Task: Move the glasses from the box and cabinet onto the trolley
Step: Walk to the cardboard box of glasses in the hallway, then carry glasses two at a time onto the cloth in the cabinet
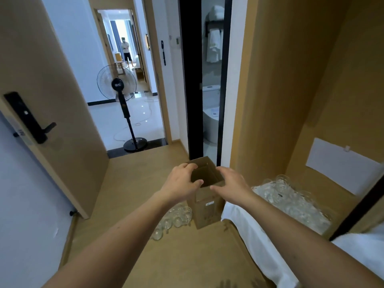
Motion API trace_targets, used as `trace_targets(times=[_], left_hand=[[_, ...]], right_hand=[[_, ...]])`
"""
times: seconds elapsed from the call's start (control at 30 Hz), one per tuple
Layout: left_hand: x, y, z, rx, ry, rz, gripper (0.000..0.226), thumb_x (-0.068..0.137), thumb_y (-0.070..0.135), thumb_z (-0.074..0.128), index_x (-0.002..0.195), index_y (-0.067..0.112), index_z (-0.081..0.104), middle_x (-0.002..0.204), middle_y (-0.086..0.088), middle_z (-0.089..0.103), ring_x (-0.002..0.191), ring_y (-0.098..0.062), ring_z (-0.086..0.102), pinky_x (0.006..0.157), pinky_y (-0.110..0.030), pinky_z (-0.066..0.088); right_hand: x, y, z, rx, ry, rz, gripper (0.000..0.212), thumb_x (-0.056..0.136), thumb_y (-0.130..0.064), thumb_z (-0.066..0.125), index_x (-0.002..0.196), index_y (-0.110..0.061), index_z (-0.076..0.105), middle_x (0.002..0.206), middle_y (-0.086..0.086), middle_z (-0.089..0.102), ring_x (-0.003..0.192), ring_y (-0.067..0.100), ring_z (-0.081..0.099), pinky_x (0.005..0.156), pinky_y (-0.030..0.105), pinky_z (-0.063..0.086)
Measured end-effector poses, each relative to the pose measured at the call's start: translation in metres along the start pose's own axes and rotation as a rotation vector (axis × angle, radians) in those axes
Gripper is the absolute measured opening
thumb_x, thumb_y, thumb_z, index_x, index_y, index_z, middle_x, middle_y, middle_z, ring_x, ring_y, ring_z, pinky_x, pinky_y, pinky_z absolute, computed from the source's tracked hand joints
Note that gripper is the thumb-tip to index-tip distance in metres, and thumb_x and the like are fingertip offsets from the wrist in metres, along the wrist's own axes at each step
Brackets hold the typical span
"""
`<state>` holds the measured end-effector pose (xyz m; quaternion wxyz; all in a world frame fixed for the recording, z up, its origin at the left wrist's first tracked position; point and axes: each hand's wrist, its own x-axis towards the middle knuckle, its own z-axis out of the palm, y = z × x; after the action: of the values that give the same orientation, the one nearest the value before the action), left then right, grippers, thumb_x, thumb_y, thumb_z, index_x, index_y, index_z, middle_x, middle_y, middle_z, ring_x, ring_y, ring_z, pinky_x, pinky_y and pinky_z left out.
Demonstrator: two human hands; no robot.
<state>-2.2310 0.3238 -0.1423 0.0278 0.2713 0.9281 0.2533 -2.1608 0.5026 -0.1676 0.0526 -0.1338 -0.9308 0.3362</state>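
An open brown cardboard box stands upright on the wooden floor; its inside looks dark and I see no glasses in it. My left hand grips the box's left rim, fingers curled over the edge and thumb at the near side. My right hand lies at the right rim with its fingers nearly straight. Several clear glasses sit on the floor just left of the box. More glasses crowd the top of the trolley, which is covered in white cloth, to the right.
An open wooden door with a black lock stands at the left. A black standing fan fills the doorway ahead. The bathroom doorway with a toilet is behind the box. A person stands far down the hall. Wooden panelling rises at the right.
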Motion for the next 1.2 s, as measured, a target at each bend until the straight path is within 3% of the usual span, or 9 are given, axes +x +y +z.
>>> trace_targets(times=[0.37, 0.53, 0.63, 0.77, 1.2], left_hand=[[0.116, 0.009, 0.066, 0.029, -0.156, 0.008, 0.065, 0.094, 0.044, 0.065, 0.150, 0.022, 0.043, 0.148, -0.003, 0.049, 0.134, -0.023, 0.047, 0.110, -0.038, 0.043], [0.152, 0.011, 0.094, 0.021, -0.253, 0.038, 0.067, 0.092, 0.045, 0.064, 0.150, 0.019, 0.044, 0.150, -0.005, 0.047, 0.136, -0.026, 0.046, 0.112, -0.040, 0.043], [0.174, 0.012, 0.113, 0.033, -0.296, 0.083, 0.066, 0.090, 0.048, 0.062, 0.147, 0.020, 0.046, 0.149, -0.003, 0.048, 0.136, -0.025, 0.045, 0.112, -0.041, 0.043], [0.211, 0.014, 0.139, 0.054, -0.343, 0.185, 0.053, 0.091, 0.047, 0.062, 0.138, 0.025, 0.054, 0.137, 0.001, 0.056, 0.122, -0.020, 0.053, 0.096, -0.031, 0.046], [0.324, 0.022, 0.218, 0.031, -0.676, 0.496, 0.062, 0.095, 0.048, 0.061, 0.149, 0.023, 0.044, 0.153, -0.001, 0.047, 0.135, -0.024, 0.049, 0.108, -0.032, 0.041]], right_hand=[[0.082, 0.080, -0.006, 0.009, -0.031, 0.166, 0.077, 0.089, -0.045, 0.072, 0.154, -0.028, 0.036, 0.157, -0.002, 0.041, 0.142, 0.026, 0.041, 0.109, 0.042, 0.041], [0.097, 0.111, -0.002, 0.029, -0.021, 0.242, 0.066, 0.086, -0.045, 0.073, 0.145, -0.029, 0.049, 0.145, 0.001, 0.053, 0.129, 0.026, 0.052, 0.094, 0.034, 0.045], [0.108, 0.129, 0.000, 0.014, 0.004, 0.298, 0.067, 0.086, -0.046, 0.072, 0.145, -0.025, 0.049, 0.146, 0.003, 0.053, 0.132, 0.028, 0.050, 0.102, 0.039, 0.044], [0.124, 0.155, 0.007, 0.011, 0.023, 0.421, 0.074, 0.090, -0.045, 0.069, 0.154, -0.024, 0.038, 0.157, 0.000, 0.041, 0.142, 0.026, 0.040, 0.114, 0.039, 0.038], [0.152, 0.196, 0.024, 0.051, 0.207, 0.816, 0.072, 0.091, -0.041, 0.072, 0.152, -0.015, 0.042, 0.153, 0.006, 0.047, 0.142, 0.022, 0.043, 0.116, 0.027, 0.026]])
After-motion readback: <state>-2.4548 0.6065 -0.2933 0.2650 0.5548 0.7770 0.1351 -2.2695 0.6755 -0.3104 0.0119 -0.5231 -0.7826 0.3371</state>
